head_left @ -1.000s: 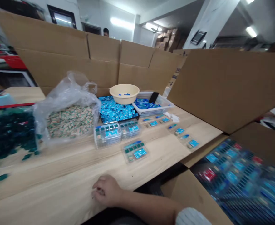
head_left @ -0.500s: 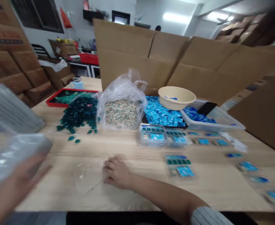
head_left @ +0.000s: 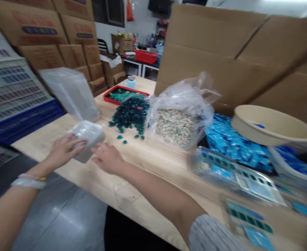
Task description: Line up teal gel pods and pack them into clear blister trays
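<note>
1. Here, the table (head_left: 153,158) is topped by a tall tray stack (head_left: 73,90).
2. Just before it, a low tray stack (head_left: 92,131) is set.
3. This is overlapped by the left hand (head_left: 63,150), fingers spread, and the right hand (head_left: 107,158); whether it is gripped cannot be told.

The left hand (head_left: 63,151) and right hand (head_left: 108,158) flank a translucent plastic stack (head_left: 92,131) (slightly blurred) on the wooden table (head_left: 148,160).
</note>
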A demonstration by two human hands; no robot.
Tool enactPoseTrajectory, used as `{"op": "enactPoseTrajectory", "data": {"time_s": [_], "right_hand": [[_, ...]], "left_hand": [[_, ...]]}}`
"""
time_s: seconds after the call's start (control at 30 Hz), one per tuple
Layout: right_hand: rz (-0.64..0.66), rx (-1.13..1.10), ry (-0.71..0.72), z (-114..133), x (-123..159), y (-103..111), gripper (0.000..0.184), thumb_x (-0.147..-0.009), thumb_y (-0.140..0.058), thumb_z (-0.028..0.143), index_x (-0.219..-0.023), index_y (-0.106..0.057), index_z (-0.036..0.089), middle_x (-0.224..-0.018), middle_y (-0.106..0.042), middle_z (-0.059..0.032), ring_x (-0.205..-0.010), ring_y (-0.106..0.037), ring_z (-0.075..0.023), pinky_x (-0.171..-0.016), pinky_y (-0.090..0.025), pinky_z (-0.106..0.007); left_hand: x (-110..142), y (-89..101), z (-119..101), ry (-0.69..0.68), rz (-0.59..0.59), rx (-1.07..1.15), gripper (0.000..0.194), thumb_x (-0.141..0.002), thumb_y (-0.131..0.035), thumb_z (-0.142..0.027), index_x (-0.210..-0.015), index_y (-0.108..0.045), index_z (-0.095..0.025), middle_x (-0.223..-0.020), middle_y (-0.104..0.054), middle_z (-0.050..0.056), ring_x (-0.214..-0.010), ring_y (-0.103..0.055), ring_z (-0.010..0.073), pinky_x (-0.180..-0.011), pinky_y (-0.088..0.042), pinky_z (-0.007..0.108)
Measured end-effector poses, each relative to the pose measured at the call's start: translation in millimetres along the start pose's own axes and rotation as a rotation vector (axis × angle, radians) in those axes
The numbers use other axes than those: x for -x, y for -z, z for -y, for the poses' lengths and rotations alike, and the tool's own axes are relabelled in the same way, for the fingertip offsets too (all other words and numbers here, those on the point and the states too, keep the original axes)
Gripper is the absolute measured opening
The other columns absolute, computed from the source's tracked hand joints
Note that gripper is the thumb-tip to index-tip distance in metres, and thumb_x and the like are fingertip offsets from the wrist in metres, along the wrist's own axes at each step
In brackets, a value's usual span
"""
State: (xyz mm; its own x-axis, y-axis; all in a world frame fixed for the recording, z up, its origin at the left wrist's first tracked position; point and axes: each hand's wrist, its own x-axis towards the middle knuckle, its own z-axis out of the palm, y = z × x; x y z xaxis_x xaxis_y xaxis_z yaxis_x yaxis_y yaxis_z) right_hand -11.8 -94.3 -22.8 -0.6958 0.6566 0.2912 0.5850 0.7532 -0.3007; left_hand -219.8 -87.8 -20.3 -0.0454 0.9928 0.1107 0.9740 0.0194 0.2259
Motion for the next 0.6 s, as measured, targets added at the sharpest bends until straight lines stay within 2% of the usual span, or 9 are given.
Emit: {"op": "enactPoseTrajectory", "data": {"time_s": [0.07,0.13,0.2,0.4,0.6], "right_hand": [[-0.001,0.004,-0.08,-3,-17,-2,0.036,-0.083,-0.041,0.032,-0.116,-0.042,0.019,-0.118,-0.044,-0.0061,-0.103,-0.041,-0.0189,-0.084,-0.036,-0.032],[0.015,0.023,-0.133,-6,-30,-4,0.038,-0.082,-0.042,0.029,-0.119,-0.04,0.018,-0.122,-0.04,-0.0076,-0.105,-0.039,-0.0207,-0.085,-0.036,-0.034],[0.035,0.041,-0.126,-7,-37,-8,0.042,-0.082,-0.042,0.026,-0.123,-0.037,0.019,-0.127,-0.036,-0.008,-0.108,-0.037,-0.0218,-0.086,-0.036,-0.036],[0.056,0.092,-0.06,-7,-33,-24,0.05,-0.082,-0.038,0.021,-0.131,-0.025,0.025,-0.138,-0.022,-0.004,-0.107,-0.038,-0.0223,-0.083,-0.036,-0.036],[0.022,0.135,-0.046,-10,-27,-35,0.054,-0.082,-0.036,0.02,-0.134,-0.019,0.02,-0.141,-0.014,-0.0057,-0.107,-0.039,-0.0249,-0.083,-0.035,-0.037]], "left_hand": [[4,2.5,0,-0.088,0.051,-0.014,0.033,-0.077,-0.044,-0.04,-0.106,-0.056,-0.031,-0.125,-0.041,0.003,-0.119,-0.03,0.0202,-0.094,-0.021,0.034],[7,4.8,-2,-0.074,0.064,-0.009,0.035,-0.078,-0.042,-0.044,-0.108,-0.054,-0.031,-0.126,-0.04,0.005,-0.12,-0.029,0.0217,-0.095,-0.02,0.038],[9,5.8,-4,-0.042,0.043,0.012,0.037,-0.076,-0.043,-0.049,-0.107,-0.055,-0.033,-0.125,-0.039,0.005,-0.119,-0.029,0.023,-0.095,-0.02,0.04],[14,5.7,-3,-0.035,0.014,0.078,0.036,-0.076,-0.043,-0.05,-0.107,-0.056,-0.035,-0.126,-0.038,0.003,-0.117,-0.031,0.0246,-0.096,-0.021,0.042],[15,4.4,-2,-0.023,-0.008,0.118,0.036,-0.076,-0.041,-0.051,-0.104,-0.057,-0.035,-0.124,-0.037,0.002,-0.116,-0.03,0.0262,-0.096,-0.019,0.044]]}}
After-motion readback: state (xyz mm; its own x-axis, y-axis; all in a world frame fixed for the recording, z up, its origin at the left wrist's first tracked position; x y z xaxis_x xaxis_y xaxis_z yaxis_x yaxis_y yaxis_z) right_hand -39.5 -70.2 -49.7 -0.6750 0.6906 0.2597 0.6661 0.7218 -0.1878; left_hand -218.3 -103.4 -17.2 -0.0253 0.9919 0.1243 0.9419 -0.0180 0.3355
